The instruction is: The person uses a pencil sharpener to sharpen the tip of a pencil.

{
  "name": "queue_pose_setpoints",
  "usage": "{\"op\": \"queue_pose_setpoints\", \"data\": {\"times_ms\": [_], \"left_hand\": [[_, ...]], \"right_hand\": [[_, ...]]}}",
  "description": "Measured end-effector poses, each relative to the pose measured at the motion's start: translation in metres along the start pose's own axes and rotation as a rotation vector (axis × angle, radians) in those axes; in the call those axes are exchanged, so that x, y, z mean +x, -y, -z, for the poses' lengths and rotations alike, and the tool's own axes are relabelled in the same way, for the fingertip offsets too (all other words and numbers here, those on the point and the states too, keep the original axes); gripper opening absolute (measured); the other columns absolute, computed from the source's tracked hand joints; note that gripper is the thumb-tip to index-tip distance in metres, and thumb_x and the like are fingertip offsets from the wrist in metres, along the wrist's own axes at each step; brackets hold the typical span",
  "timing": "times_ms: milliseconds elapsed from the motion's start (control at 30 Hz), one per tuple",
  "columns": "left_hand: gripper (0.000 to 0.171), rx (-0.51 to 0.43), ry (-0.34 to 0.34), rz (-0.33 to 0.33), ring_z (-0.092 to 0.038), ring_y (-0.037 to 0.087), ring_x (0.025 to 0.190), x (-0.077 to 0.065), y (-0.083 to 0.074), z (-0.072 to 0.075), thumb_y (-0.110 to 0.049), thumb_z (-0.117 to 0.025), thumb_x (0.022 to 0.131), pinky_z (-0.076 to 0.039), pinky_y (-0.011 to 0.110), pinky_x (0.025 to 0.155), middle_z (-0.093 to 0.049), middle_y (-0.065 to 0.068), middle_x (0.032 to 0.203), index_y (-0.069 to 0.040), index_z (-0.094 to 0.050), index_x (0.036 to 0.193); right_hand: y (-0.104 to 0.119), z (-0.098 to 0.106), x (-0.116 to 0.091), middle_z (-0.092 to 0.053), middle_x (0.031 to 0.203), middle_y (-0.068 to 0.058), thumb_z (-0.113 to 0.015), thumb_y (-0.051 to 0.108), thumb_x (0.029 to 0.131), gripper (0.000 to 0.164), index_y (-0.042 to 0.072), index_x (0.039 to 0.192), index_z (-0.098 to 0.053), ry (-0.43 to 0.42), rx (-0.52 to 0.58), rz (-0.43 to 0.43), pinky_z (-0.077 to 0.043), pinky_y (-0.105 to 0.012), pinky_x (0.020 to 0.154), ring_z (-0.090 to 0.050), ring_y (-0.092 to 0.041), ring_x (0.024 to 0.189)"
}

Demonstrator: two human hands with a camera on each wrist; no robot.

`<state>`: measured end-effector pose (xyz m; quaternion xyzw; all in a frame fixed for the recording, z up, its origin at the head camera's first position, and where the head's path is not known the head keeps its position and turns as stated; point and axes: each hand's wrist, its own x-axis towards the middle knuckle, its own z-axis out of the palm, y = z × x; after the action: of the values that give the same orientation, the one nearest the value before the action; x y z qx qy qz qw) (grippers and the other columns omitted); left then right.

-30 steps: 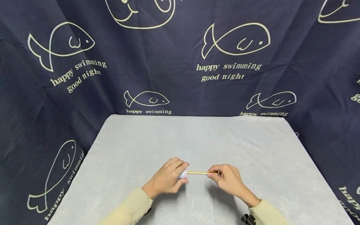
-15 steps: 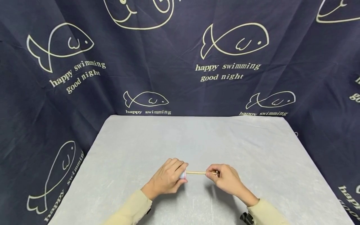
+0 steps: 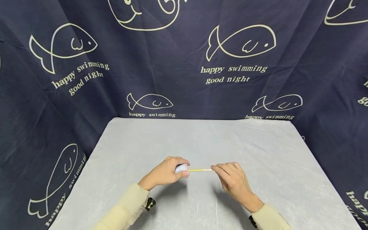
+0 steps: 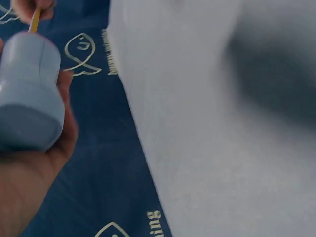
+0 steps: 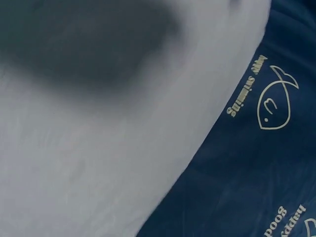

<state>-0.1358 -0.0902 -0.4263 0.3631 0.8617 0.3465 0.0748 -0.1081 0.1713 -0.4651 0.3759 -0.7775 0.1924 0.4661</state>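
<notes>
My left hand (image 3: 165, 172) grips a pale blue pencil sharpener (image 3: 180, 167) with a pink rim, lying on its side with its mouth to the right. The left wrist view shows its rounded, waisted body and broad base (image 4: 24, 126) in the palm. A thin yellow pencil (image 3: 198, 170) runs level out of the mouth; the end inside is hidden. My right hand (image 3: 234, 182) pinches the pencil's pale outer end with its fingertips. Both hands are held above the table, with shadows beneath. Neither hand's hold shows in the right wrist view.
A pale grey cloth covers the table (image 3: 201, 140). Dark blue curtains (image 3: 184, 70) printed with fish and lettering hang behind it and at both sides. Each wrist carries a dark strapped device (image 3: 150, 203) below a cream sleeve.
Both hands have risen slightly. The left has tilted, baring more of the sharpener. The right has rolled over, its knuckles now upward, still pinching the pencil, which has turned from gold-looking to yellow and white.
</notes>
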Motion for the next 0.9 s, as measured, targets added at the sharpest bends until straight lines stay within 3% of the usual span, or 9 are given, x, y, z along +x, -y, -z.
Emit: {"op": "queue_pose_setpoints", "data": {"times_ms": [100,200,367,500,633,767,833,900], "left_hand": [[0.021,-0.098,0.065,0.009,-0.057,0.005,0.078,0.001,0.0,0.006,-0.021,-0.065,0.09,-0.05,0.025,0.076,-0.07,-0.005,0.079,-0.005,-0.069,0.103],[0.019,-0.122,0.096,-0.022,-0.06,0.005,0.083,0.003,0.0,0.008,-0.02,-0.064,0.091,-0.05,0.029,0.082,-0.072,-0.005,0.075,-0.005,-0.069,0.101],[0.018,-0.091,0.071,-0.024,-0.057,0.003,0.078,0.004,-0.002,0.005,-0.016,-0.068,0.086,-0.049,0.023,0.076,-0.07,-0.002,0.083,-0.006,-0.07,0.101],[0.025,-0.023,0.019,-0.033,-0.054,0.005,0.075,-0.001,-0.001,-0.007,-0.017,-0.071,0.083,-0.046,0.019,0.069,-0.066,0.0,0.088,-0.005,-0.068,0.105],[0.036,0.153,-0.062,-0.119,-0.055,0.009,0.081,-0.007,0.002,-0.021,-0.024,-0.071,0.082,-0.048,0.021,0.072,-0.065,0.001,0.093,-0.003,-0.066,0.111],[0.044,0.391,-0.19,-0.284,-0.057,0.013,0.086,-0.011,0.006,-0.03,-0.031,-0.073,0.08,-0.048,0.026,0.076,-0.065,0.003,0.099,-0.002,-0.065,0.112],[0.045,0.488,-0.26,-0.367,-0.056,0.013,0.084,-0.012,0.009,-0.032,-0.034,-0.074,0.078,-0.046,0.026,0.072,-0.064,0.002,0.098,-0.004,-0.064,0.11],[0.043,0.567,-0.324,-0.448,-0.055,0.013,0.082,-0.012,0.012,-0.035,-0.036,-0.072,0.079,-0.043,0.025,0.069,-0.063,0.001,0.096,-0.005,-0.063,0.108]], "right_hand": [[0.001,-0.001,0.005,-0.065,0.074,-0.002,-0.049,0.012,0.098,0.028,0.004,0.087,-0.073,-0.075,-0.04,0.081,-0.039,-0.026,0.057,-0.056,-0.015,0.059],[0.004,-0.001,0.012,-0.063,0.069,0.0,-0.051,0.015,0.098,0.03,0.005,0.081,-0.073,-0.139,-0.061,0.111,-0.035,-0.023,0.052,-0.051,-0.013,0.053],[0.007,-0.001,0.019,-0.056,0.06,0.005,-0.051,0.021,0.098,0.036,0.007,0.073,-0.072,-0.187,-0.059,0.125,-0.022,-0.015,0.045,-0.037,-0.006,0.045],[0.008,-0.003,0.008,-0.051,0.058,0.007,-0.05,0.026,0.099,0.037,0.01,0.073,-0.071,-0.123,-0.027,0.073,-0.019,-0.012,0.042,-0.032,-0.002,0.044],[0.012,-0.003,-0.008,-0.05,0.057,0.012,-0.056,0.03,0.095,0.03,0.015,0.076,-0.072,0.036,0.084,-0.12,-0.022,-0.008,0.041,-0.033,0.004,0.045],[0.021,0.002,-0.013,-0.049,0.057,0.018,-0.072,0.022,0.081,0.004,0.02,0.078,-0.074,0.218,0.194,-0.397,-0.023,-0.006,0.042,-0.031,0.011,0.047],[0.025,0.005,-0.012,-0.05,0.058,0.021,-0.077,0.017,0.075,0.007,0.023,0.079,-0.074,0.321,0.23,-0.536,-0.024,-0.009,0.042,-0.03,0.011,0.047],[0.026,0.008,-0.007,-0.052,0.058,0.02,-0.077,0.017,0.076,0.008,0.024,0.08,-0.075,0.438,0.284,-0.68,-0.025,-0.014,0.04,-0.031,0.008,0.046]]}}
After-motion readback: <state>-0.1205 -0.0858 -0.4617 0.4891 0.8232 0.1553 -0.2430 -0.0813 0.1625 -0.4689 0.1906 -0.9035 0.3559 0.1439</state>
